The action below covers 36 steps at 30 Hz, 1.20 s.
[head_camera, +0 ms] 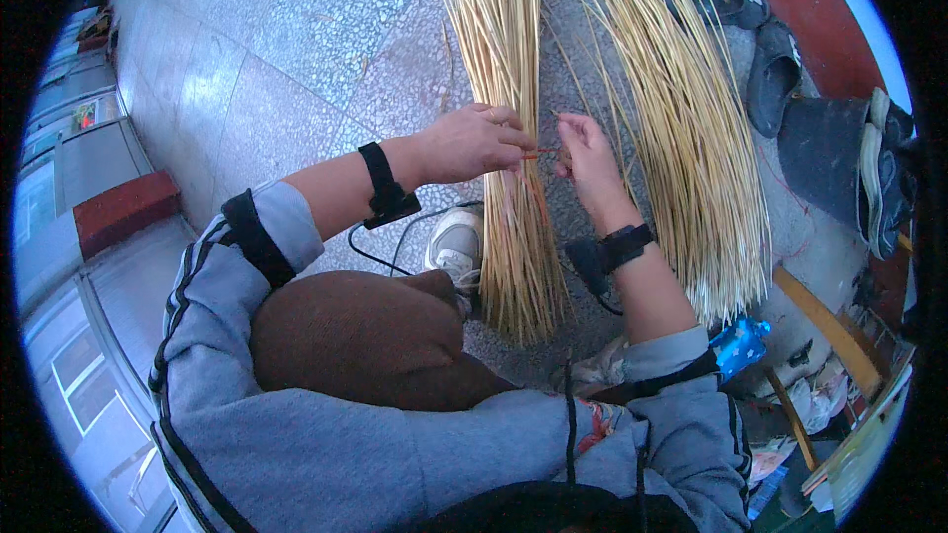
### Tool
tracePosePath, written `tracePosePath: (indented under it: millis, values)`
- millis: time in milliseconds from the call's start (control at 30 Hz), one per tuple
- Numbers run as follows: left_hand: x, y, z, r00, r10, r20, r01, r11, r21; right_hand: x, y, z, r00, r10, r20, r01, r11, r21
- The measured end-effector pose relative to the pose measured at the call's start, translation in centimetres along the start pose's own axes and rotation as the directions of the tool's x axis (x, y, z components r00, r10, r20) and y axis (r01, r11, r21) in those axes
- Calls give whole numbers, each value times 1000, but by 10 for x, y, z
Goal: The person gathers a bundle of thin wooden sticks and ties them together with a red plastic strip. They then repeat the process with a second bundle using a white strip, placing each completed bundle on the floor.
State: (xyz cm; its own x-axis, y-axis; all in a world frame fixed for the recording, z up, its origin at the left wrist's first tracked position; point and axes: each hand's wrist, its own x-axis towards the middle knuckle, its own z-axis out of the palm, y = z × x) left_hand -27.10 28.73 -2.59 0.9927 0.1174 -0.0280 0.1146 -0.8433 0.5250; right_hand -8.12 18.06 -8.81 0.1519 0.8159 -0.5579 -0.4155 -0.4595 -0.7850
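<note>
A long bundle of dry, straw-coloured stalks [503, 29] lies on the floor in front of me, its near end beside my left shoe. My left hand [478, 142] rests across the bundle, its fingertips at a thin red-orange cord [539, 152] near the bundle's right side. Just right of the stalks, my right hand [585, 152] pinches that cord between thumb and fingers. The cord runs short and taut between both hands, and more orange strand shows along the stalks below. Part of the cord is hidden under my fingers.
A second, looser stalk bundle [689, 133] lies to the right. Beyond it are dark clogs [774, 74] and a dark boot [822, 163]. A blue star-patterned package [740, 346] and a wooden strip [829, 326] lie lower right. Black cables [370, 255] trail near my shoe [455, 244].
</note>
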Motion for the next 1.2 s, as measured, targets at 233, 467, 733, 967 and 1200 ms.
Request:
tracePosePath:
  millis: [233, 467, 733, 967, 1200]
  values:
    - [-17, -8, 16, 987, -64, 149, 53, 996, 73, 2, 7, -13, 922, 136, 363, 337, 182, -924]
    - [-15, 3, 18, 990, -71, 125, 58, 993, 106, -6, 21, -5, 979, 148, 139, 10, 648, -761]
    - [-21, -11, 14, 988, -95, 123, 83, 992, 96, -14, 35, 11, 949, 269, 162, -272, 962, -4]
    - [-22, -14, 13, 989, -126, 80, 116, 987, 113, -20, 25, 7, 978, -50, 204, 162, 797, -582]
    - [-13, -6, -1, 992, -123, 8, 124, 992, -31, -11, 10, 8, 908, -366, 205, 417, 840, -347]
